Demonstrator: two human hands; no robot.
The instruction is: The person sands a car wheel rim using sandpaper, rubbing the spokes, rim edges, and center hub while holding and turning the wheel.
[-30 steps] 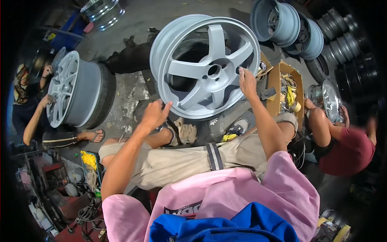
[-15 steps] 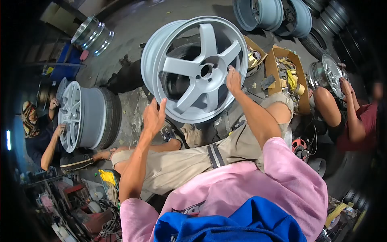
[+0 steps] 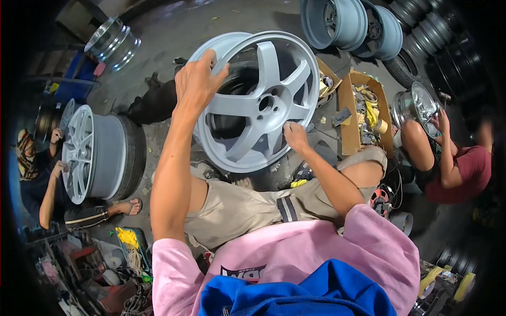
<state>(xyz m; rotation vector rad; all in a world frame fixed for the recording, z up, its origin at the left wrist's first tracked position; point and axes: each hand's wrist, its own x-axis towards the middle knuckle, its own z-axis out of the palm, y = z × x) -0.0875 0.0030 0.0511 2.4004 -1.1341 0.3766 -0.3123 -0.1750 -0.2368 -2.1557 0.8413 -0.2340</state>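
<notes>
A grey-white alloy wheel rim point(image 3: 240, 104) with broad spokes stands tilted in front of my knees, its face turned toward me. My left hand point(image 3: 197, 81) grips its outer edge at the upper left, the thumb on the near side. Low on the face, my right hand point(image 3: 295, 136) is closed against a lower right spoke; whatever its fingers may hold is hidden. Behind the rim, a black tyre point(image 3: 232, 126) shows through the gaps between the spokes.
A cardboard box point(image 3: 345, 118) of tapes and scraps stands to the right. Grey rims point(image 3: 337, 23) lie at the back right. On the left, a person holds another spoked rim point(image 3: 79, 152) over a tyre. At right, a person in red works on a shiny rim point(image 3: 421, 105).
My left hand has moved from the rim's lower left up to its upper left edge. My right hand has slid down from beside the hub to a lower spoke. The rim has shifted slightly.
</notes>
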